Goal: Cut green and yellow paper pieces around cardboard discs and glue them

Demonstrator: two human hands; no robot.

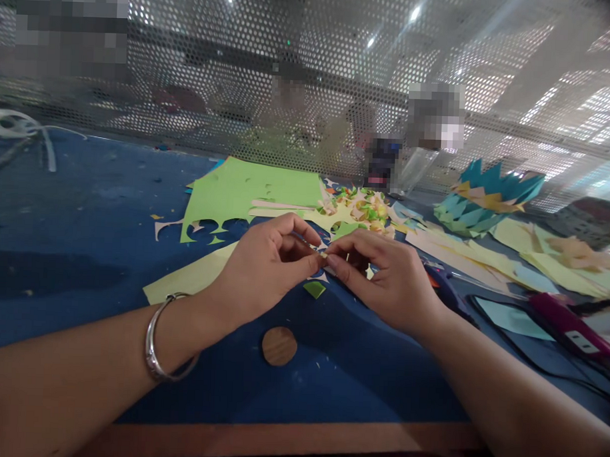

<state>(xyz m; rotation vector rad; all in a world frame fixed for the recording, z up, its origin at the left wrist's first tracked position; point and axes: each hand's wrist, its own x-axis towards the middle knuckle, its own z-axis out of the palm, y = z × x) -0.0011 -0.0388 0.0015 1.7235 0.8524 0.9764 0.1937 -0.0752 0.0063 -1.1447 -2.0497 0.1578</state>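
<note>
Over the middle of the blue table, my left hand (268,270) and my right hand (391,275) meet at their fingertips. Both are closed in a pinch on a small pale piece of paper (323,255), mostly covered by the fingers. Its exact shape is too small to make out. A folded green paper scrap (314,290) lies just below the fingertips. Closer to me rests a round wooden disc (279,346), touched by neither hand. Under my left wrist, which wears a silver bangle (153,346), a pale yellow paper strip (190,276) sticks out.
Behind my hands lie a green sheet (256,190) with round cut-outs and a heap of small paper curls (368,207). To the right are a teal zigzag paper crown (486,201), paper strips, a purple power strip (572,321) and cords. A perforated metal screen (200,71) borders the back.
</note>
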